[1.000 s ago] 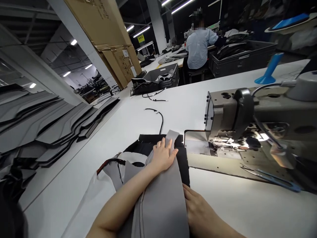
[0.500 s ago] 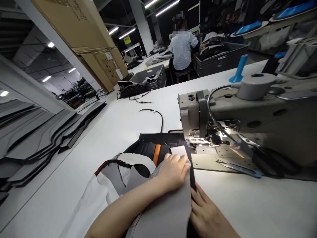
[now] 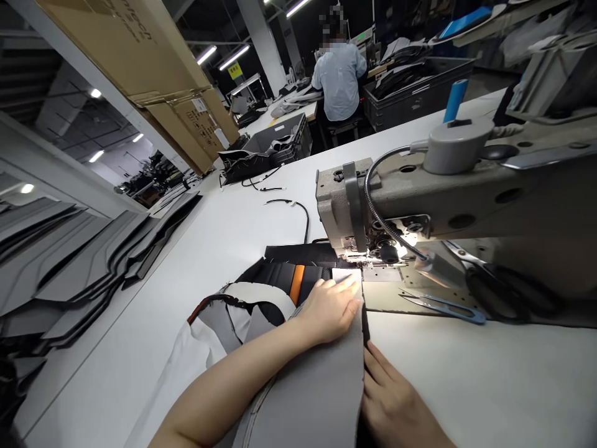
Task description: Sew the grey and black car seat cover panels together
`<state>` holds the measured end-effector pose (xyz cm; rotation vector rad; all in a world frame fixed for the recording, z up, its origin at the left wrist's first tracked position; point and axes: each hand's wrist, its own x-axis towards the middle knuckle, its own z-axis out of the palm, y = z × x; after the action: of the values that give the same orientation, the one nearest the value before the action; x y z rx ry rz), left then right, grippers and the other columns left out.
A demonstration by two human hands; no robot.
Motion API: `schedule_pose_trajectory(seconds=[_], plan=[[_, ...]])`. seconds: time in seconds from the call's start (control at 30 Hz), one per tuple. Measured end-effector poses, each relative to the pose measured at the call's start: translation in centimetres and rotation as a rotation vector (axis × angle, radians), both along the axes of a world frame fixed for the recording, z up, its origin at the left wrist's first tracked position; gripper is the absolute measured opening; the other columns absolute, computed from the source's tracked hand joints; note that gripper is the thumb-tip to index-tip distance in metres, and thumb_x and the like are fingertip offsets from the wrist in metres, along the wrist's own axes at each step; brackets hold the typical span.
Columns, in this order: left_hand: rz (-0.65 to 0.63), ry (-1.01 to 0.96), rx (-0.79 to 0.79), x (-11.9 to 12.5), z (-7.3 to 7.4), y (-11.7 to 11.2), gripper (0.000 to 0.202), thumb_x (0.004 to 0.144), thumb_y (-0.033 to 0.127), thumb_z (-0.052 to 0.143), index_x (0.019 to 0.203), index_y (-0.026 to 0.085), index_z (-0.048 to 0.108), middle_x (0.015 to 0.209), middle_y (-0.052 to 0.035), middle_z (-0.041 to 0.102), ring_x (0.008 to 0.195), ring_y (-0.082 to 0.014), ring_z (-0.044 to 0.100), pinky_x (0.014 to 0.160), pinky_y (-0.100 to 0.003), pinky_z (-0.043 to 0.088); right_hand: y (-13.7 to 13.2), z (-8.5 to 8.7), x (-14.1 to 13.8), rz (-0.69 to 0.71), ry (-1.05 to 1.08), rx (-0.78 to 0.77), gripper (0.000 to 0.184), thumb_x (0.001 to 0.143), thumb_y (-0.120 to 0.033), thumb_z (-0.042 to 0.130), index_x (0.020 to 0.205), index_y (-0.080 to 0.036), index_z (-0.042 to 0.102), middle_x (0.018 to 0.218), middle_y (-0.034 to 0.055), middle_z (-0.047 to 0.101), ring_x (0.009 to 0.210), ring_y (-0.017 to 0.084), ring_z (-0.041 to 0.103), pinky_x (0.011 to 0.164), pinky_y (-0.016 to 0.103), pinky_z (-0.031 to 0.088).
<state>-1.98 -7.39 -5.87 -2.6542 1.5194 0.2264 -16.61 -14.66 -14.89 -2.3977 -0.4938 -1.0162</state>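
A sewn cover piece of black, grey and white material with an orange stripe (image 3: 297, 284) lies in front of the sewing machine (image 3: 396, 193). On top of it runs a long grey fabric panel (image 3: 317, 386), its far end close to the lit presser foot area. My left hand (image 3: 329, 308) presses down on that panel near its far end, fingers bent and together. Lower down, my right hand (image 3: 392, 389) holds the right edge of the panel and the black layer below; its fingertips are partly hidden.
Thread snips (image 3: 443, 305) and black-handled scissors (image 3: 494, 280) lie on the machine bed to the right. Stacked grey panels (image 3: 84, 261) cover the left side. Behind are a black cord (image 3: 305, 218), a grey crate (image 3: 298, 140), cardboard boxes (image 3: 186, 106) and a seated person (image 3: 340, 81).
The grey panel has shifted forward, its far end now nearer the needle area, and lies flatter along the black edge. Both hands stay on the material. The view has turned slightly right.
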Motion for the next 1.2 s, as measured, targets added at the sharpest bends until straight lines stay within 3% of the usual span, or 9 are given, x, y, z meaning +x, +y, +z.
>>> schedule_pose_trajectory(seconds=[0.1,0.3,0.8,0.93,1.07,1.2], plan=[[0.043,-0.062,0.000,-0.4,-0.4,-0.3,0.041,0.097,0.032,0.026,0.128,0.019,0.049,0.139,-0.0073,0.045,0.093,-0.0222,0.057,0.078,-0.037,0.044,-0.1,-0.2,-0.2,-0.012,0.002,-0.015,0.030,0.075,-0.004,0.046,0.093,-0.016,0.067,0.095,0.0085,0.067,0.103,0.026,0.058,0.103,0.043,0.036],[0.117,-0.111,0.110,-0.8,-1.0,-1.0,0.052,0.096,0.035,0.025,0.138,0.006,0.035,0.145,-0.0141,0.036,0.099,-0.0274,0.055,0.084,-0.044,0.044,0.0,-0.3,-0.3,-0.029,0.006,0.031,0.033,0.075,-0.001,0.042,0.090,-0.015,0.068,0.092,0.0089,0.067,0.102,0.025,0.059,0.101,0.041,0.039],[0.094,-0.076,0.081,0.1,-1.2,-1.8,0.049,0.096,0.034,0.026,0.139,0.012,0.036,0.146,-0.0124,0.035,0.108,-0.0273,0.053,0.091,-0.045,0.042,-0.8,0.0,0.3,-0.009,0.022,0.075,0.037,0.075,0.001,0.041,0.091,-0.016,0.070,0.087,0.0086,0.067,0.102,0.024,0.059,0.098,0.042,0.045],[0.079,-0.128,0.063,0.2,-1.7,-2.1,0.047,0.096,0.034,0.029,0.137,0.012,0.038,0.143,-0.0134,0.037,0.109,-0.0279,0.051,0.088,-0.046,0.044,-1.2,0.3,0.4,0.008,0.033,0.059,0.036,0.079,-0.003,0.042,0.100,-0.017,0.068,0.092,0.0091,0.067,0.105,0.025,0.057,0.102,0.045,0.039],[0.090,-0.161,0.039,-0.5,-2.0,-1.9,0.049,0.094,0.034,0.034,0.138,0.011,0.035,0.145,-0.0142,0.033,0.108,-0.0279,0.048,0.086,-0.043,0.046,-1.1,-0.3,-0.4,0.048,0.012,-0.022,0.024,0.084,-0.015,0.046,0.095,-0.020,0.067,0.099,0.0075,0.066,0.109,0.029,0.054,0.109,0.052,0.025],[0.066,-0.170,0.018,-1.8,-2.5,-0.8,0.053,0.092,0.031,0.039,0.138,0.006,0.032,0.143,-0.0169,0.035,0.118,-0.0294,0.044,0.095,-0.043,0.044,0.0,-1.1,-1.7,0.017,-0.106,0.028,0.023,0.089,-0.019,0.044,0.088,-0.022,0.066,0.088,0.0044,0.066,0.106,0.026,0.056,0.109,0.049,0.028]])
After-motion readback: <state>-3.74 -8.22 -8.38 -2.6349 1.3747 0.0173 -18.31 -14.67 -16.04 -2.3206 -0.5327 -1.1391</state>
